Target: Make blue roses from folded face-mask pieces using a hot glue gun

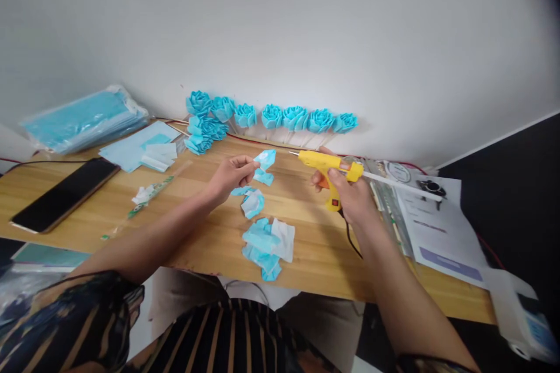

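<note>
Your two hands were apart above the counter (319, 271): the left hand (235, 178) pinched a blue petal piece (266, 158) between thumb and fingers, while the right hand (353, 195) was wrapped around a yellow glue gun (321, 162), its nozzle (294, 153) pointing toward that piece without touching it. The step in hand looked like readying the piece for glue; the next move, as I judged it, called for you to bring the nozzle to the piece's edge with your fingertips well clear. Loose blue pieces (261, 245) lay nearer your body, and blue flowers (294, 119) were lined up by the wall (280, 29). Your own fingers hid the pinched corner, and I couldn't tell whether the scrap (264, 177) just below hung from your grip or lay flat. Your fingers partly covered the trigger (324, 182), any glue at the tip was too small to make out, and the cable (353, 242) ran out of sight behind your forearm
</note>
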A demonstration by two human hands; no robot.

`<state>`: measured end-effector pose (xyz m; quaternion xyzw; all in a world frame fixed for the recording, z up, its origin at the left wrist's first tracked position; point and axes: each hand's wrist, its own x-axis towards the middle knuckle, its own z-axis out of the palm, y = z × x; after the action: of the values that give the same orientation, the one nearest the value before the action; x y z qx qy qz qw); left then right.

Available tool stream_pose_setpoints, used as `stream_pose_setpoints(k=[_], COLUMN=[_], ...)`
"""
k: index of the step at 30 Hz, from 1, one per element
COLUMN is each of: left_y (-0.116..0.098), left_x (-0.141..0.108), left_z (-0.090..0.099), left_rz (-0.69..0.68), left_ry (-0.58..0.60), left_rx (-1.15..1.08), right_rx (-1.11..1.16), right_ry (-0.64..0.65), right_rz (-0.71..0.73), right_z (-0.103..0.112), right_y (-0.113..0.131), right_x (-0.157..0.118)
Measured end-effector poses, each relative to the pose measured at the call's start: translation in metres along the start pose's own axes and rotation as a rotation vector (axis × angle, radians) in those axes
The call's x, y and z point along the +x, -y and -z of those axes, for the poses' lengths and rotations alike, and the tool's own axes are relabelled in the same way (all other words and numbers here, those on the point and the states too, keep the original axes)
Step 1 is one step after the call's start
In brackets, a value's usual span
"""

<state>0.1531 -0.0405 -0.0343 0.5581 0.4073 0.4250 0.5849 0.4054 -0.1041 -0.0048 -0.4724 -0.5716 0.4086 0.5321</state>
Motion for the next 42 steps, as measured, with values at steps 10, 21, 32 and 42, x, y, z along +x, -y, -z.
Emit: stream_pose_setpoints(k=[10, 21, 32, 42], left_y=[0.011, 0.015, 0.012, 0.010], left_x=[0.000, 0.000, -0.001, -0.002], left_z=[0.000, -0.001, 0.001, 0.001], left_rz=[0.059, 0.038, 0.017, 0.000], left_ry=[0.006, 0.014, -0.029, -0.028], left_rx=[0.042, 0.071, 0.036, 0.039], right_rx=[0.098, 0.155, 0.134, 0.090], right_ry=[0.040, 0.013, 0.032, 0.031], right_rz=[0.026, 0.009, -0.005, 0.004], right_z=[-0.025, -0.031, -0.032, -0.034], right_y=[-0.042, -0.038, -0.041, -0.041], right_x=[-0.020, -0.023, -0.023, -0.023])
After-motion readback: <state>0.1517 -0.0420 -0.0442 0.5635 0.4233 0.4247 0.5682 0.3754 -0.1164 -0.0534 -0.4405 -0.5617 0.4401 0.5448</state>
